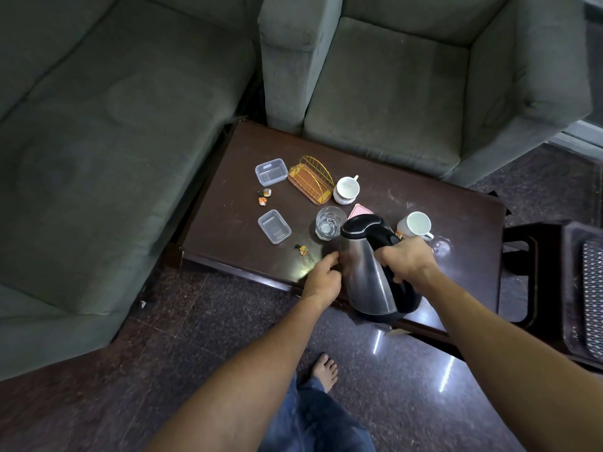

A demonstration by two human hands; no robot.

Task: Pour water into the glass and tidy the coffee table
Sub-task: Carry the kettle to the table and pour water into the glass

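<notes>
On the dark table point(456, 203), farthest left of the grips, stand two clear tubs: one point(270, 171) far up and left of the left grip, the other point(274, 226) nearer it. Between them lie two small orange wrappers point(265, 196), and a third point(303, 250) lies just left of the left grip's fingertips. A yellow wire rack point(311, 179) sits beyond, with a white cup point(347, 189) touching its right end.

The left grip point(324, 278) is curled lightly, fingertips pressed to the steel side of the kettle point(370, 269), steadying it (not wrapped round it). The glass point(329, 222) stands just beyond this grip, right by the kettle's tilted lid end; there seems to be some water in it, though no stream shows. A pink corner point(360, 210) peeks out behind the kettle's lid.

The right grip point(406, 259) is clenched round the kettle's black handle, holding the kettle leaning toward the glass. Just beyond this grip a second white cup point(416, 225) lies tipped on its side, and a clear wine glass point(442, 246) lies to its right.
</notes>
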